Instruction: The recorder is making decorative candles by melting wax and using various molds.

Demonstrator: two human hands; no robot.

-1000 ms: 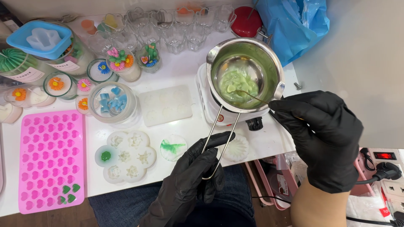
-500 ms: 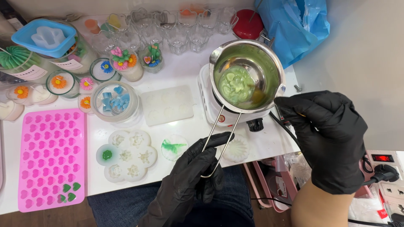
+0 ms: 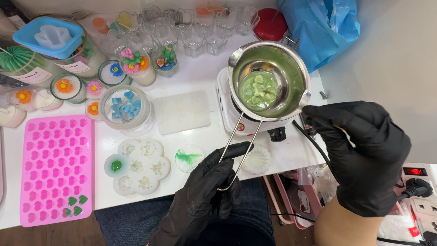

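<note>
A steel melting pot [image 3: 293, 68] sits on a small white hot plate [image 3: 226, 111] and holds pale green wax [image 3: 258, 90] with soft lumps in it. My left hand [image 3: 207, 193], in a black glove, grips the end of the pot's long wire handle [image 3: 236, 141] at the table's front edge. My right hand [image 3: 362, 150], also in a black glove, is just right of the pot's spout. Its fingers are pinched on a thin stick, of which only a small tan bit shows inside the fist.
A pink heart mould [image 3: 54, 168], a white flower mould [image 3: 139, 166] and a clear flat mould [image 3: 182, 111] lie left of the hot plate. Decorated candle jars [image 3: 125, 109] and empty glasses [image 3: 191, 36] crowd the back. A blue bag [image 3: 323, 27] and a power strip [image 3: 416, 177] are on the right.
The thin stick that reached into the wax is out of the pot. My right hand has drawn back slightly to the right. The wax has settled into a rounder pool.
</note>
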